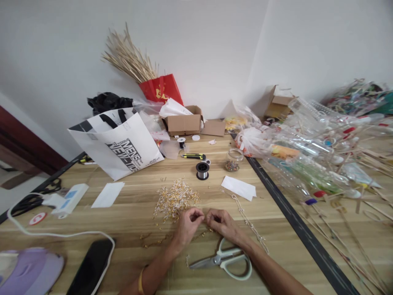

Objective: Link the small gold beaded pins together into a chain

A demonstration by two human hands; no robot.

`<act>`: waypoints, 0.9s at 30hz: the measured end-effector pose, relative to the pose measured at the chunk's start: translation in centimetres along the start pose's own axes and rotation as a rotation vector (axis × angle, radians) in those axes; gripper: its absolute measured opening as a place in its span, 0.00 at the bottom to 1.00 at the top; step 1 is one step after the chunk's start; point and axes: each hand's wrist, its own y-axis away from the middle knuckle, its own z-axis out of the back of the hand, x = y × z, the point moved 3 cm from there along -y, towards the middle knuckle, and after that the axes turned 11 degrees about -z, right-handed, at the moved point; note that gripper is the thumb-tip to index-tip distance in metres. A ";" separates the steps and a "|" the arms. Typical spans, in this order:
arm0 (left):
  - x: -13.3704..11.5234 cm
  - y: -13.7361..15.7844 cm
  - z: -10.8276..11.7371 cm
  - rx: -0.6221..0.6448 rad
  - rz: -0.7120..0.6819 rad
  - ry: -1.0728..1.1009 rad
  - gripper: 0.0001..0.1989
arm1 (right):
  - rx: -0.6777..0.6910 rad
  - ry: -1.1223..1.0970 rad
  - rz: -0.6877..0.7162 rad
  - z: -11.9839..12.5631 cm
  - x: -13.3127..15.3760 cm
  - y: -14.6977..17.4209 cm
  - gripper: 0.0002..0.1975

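My left hand (188,223) and my right hand (221,223) almost meet over the wooden table, fingertips pinched towards each other. Whatever is between the fingers is too small to make out. Just beyond my left hand lies a loose pile of gold and clear beaded pieces (176,199). A thin gold chain (159,241) runs along the table and passes beneath my hands. Scissors with pale handles (222,260) lie spread apart below my right wrist. To the right of my right hand, a pale beaded chain (249,221) is stretched out on the wood.
Behind the pile stand a wire spool (202,171), a yellow cutter knife (193,156) and a glass jar of beads (233,160). A white bag (123,143) stands at left, above a power strip (70,200) and a phone (91,268). Plastic bottles (307,147) crowd the right.
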 end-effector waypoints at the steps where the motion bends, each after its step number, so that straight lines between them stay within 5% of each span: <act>1: 0.0 0.0 0.0 -0.002 0.000 0.000 0.03 | -0.005 0.005 -0.001 0.0 0.0 0.0 0.04; 27: -0.5 0.2 -0.2 0.010 0.031 0.003 0.03 | -0.002 -0.028 -0.029 -0.1 0.5 0.2 0.11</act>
